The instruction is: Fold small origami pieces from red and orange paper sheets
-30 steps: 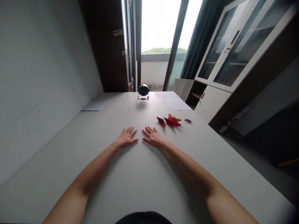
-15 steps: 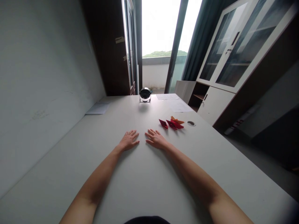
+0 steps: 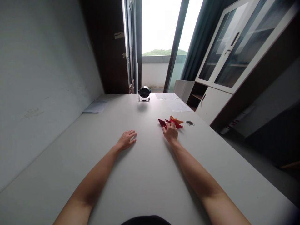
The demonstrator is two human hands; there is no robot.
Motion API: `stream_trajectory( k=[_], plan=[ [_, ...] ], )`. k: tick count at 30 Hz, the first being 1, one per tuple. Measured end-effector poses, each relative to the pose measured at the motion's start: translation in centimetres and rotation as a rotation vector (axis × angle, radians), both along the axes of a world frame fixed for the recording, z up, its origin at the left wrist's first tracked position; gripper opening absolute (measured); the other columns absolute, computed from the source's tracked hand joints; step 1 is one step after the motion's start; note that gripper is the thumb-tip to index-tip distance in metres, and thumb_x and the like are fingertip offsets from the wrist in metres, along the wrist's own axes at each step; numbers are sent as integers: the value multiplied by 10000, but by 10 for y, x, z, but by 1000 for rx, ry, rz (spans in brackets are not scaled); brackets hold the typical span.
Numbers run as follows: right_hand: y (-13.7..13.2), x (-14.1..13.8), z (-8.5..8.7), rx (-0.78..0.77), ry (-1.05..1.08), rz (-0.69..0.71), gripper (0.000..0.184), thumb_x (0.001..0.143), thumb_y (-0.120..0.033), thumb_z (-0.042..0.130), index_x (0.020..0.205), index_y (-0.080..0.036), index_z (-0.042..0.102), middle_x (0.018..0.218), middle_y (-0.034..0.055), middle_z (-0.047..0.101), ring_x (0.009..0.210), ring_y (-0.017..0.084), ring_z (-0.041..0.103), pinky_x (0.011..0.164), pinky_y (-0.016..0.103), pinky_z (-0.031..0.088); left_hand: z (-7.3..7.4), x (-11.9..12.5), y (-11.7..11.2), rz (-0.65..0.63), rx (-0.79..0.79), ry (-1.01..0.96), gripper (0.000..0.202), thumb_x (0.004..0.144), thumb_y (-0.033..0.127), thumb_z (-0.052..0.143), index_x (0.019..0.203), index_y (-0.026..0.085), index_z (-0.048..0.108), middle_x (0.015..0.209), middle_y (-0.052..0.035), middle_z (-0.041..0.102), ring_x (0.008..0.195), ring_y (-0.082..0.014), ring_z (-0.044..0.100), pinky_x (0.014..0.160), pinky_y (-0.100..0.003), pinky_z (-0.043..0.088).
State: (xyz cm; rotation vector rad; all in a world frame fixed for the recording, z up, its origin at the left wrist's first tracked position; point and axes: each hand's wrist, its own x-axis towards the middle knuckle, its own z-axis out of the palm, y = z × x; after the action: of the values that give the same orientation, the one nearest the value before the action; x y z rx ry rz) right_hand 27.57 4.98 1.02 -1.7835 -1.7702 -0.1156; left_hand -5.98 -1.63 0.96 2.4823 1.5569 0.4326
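Note:
Several pointed origami pieces of folded paper stand together on the right side of the white table. One is a dark red origami piece [image 3: 161, 122] at the left of the group, and an orange origami piece [image 3: 176, 120] is at the back. My right hand [image 3: 170, 131] reaches into the group, its bent fingers closed on a red origami piece [image 3: 179, 125] and partly covering it. My left hand [image 3: 127, 140] rests palm down on the table, fingers apart, holding nothing.
A round black device on a silver stand [image 3: 144, 93] stands at the far end of the table [image 3: 140, 175]. Paper sheets [image 3: 178, 105] lie at the back right, another sheet [image 3: 95, 106] by the left wall. A cable hole [image 3: 189, 123] is right of the origami.
My right hand has moved forward and right from flat on the table to the origami, its fingers closing on a red piece. My left hand has stayed nearly in place.

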Motion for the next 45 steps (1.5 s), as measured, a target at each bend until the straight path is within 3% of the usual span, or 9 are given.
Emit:
stream_trajectory(
  k=[8, 14, 23, 26, 31, 34, 39, 45],
  plan=[
    [4, 0, -6, -23, 49, -19, 417, 946, -322, 381, 1299, -179, 550, 1221, 160, 526, 1040, 300, 561, 859, 399, 460, 1, 1, -1, -1, 4, -5, 480, 924, 438, 486, 1377, 283, 527, 1518, -44, 425, 1427, -245, 337, 1196, -475, 229],
    [12, 4, -10, -16, 75, 60, 335, 924, -323, 411, 1101, -207, 670, 1123, 125, 589, 950, 262, 590, 810, 375, 478, 0, 4, -3, 16, 15, 3, 468, 932, 413, 474, 1378, 278, 523, 1526, -43, 413, 1426, -239, 340, 1198, -465, 227],
    [9, 7, -6, -14, 89, 87, 289, 911, -230, 396, 1014, -190, 663, 1037, 110, 663, 940, 249, 603, 845, 357, 459, 0, 3, -3, 17, 31, -38, 442, 917, 401, 501, 1339, 281, 561, 1490, -35, 463, 1396, -240, 385, 1190, -462, 255],
    [-3, -7, 1, -4, 67, 195, 280, 938, -251, 392, 986, -196, 662, 1013, 98, 669, 944, 240, 602, 850, 340, 459, 3, 4, -4, 26, 34, -102, 379, 921, 373, 491, 1265, 280, 618, 1432, -24, 527, 1333, -225, 460, 1165, -430, 319],
    [-33, -49, 8, -52, -6, 618, 314, 999, -285, 354, 1012, -224, 662, 1011, 71, 673, 941, 198, 604, 864, 297, 454, 15, 12, -11, 93, 82, -286, 332, 944, 351, 452, 1207, 279, 640, 1279, -24, 632, 1183, -208, 573, 1052, -371, 447],
    [-46, -70, 10, -44, -27, 761, 295, 1012, -293, 374, 1019, -227, 662, 987, 65, 674, 945, 188, 600, 868, 290, 451, 23, 20, -18, 97, 129, -347, 286, 942, 344, 471, 1150, 268, 652, 1194, -33, 663, 1120, -208, 600, 1007, -360, 468],
    [-54, -79, 11, 69, 59, 859, 174, 980, -221, 480, 943, -224, 650, 887, 47, 668, 841, 174, 598, 798, 283, 456, 25, 28, -23, 48, 194, -346, 138, 907, 285, 548, 958, 242, 669, 1076, -42, 678, 1015, -207, 627, 918, -341, 487],
    [-54, -79, 11, 105, 159, 814, 134, 951, -188, 519, 903, -227, 638, 866, 29, 669, 768, 160, 594, 737, 266, 448, 25, 28, -25, 56, 290, -297, 95, 873, 285, 614, 957, 240, 612, 1050, -44, 647, 886, -192, 620, 784, -312, 483]
  ],
)
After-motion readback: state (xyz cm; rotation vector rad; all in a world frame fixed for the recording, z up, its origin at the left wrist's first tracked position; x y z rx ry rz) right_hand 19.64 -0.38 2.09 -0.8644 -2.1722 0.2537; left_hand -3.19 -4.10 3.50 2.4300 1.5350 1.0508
